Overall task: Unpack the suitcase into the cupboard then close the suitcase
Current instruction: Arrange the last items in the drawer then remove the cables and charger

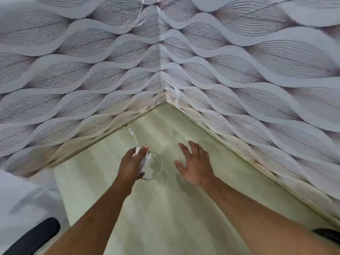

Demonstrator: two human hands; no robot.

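My left hand grips a white cable with a small adapter. One plug end sticks up past the fingers, and a thin loop of the cable hangs to the right of the hand. My right hand is held out over the floor with its fingers spread, holding nothing. Neither the suitcase nor the cupboard is in view.
Two walls with grey leaf-pattern wallpaper meet in a corner ahead. The floor is pale green. White fabric lies at the lower left, with a dark object below it. Another dark shape sits at the right edge.
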